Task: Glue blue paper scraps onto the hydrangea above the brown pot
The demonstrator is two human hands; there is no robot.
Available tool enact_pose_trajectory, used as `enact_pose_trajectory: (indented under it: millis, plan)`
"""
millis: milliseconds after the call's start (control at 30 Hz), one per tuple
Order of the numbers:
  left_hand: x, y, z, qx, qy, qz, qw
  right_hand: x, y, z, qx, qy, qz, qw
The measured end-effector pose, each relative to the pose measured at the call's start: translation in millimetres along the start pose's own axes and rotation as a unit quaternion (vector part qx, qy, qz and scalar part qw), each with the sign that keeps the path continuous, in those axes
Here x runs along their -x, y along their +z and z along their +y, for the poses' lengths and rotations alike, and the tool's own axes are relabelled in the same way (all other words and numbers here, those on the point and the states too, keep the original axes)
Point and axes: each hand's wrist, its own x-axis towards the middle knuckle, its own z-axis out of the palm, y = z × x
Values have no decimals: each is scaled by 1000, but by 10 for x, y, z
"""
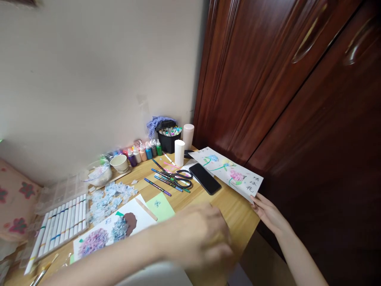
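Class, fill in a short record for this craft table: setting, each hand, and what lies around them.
Setting: wooden table beside a dark cupboard
Left hand: left hand blurred, over the table's front edge; grip unclear
Right hand: right hand with fingertips at a corner of the flower painting
Beside painting: black phone, scissors
Left side: marker set, paper scraps, collage sheet
Back: small bottles, marker pot
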Motion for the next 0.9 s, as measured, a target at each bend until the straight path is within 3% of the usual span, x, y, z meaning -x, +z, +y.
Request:
enact_pose_trajectory:
  millis: [100, 200, 267, 367, 467, 667, 900]
  plan:
    - [-419, 199, -535, -185, -55, -42, 980, 108, -77, -29, 41, -58, 24, 997]
    - [-860, 392, -1040, -218, -47, -92, 970, 86, -130, -68, 99, -159, 116, 975]
    - [-1096, 482, -1252, -223, -48, -102, 968, -6, -120, -105, 128, -220, 169, 952]
    - [-1289, 561, -1394, -224, -63, -115, 966, -237, -7, -159, 146, -263, 178, 937]
    - [-1289, 580, -1432, -222, -70, -126, 964, -539, 206, -163, 183, -259, 168, 933]
    - [-1008, 479, -1424, -191, -73, -135, 969, -1080, 639, -2, 248, -245, 173, 921]
    - [-688, 443, -1407, -181, -81, -107, 974, -1404, 847, 114, 251, -219, 117, 935]
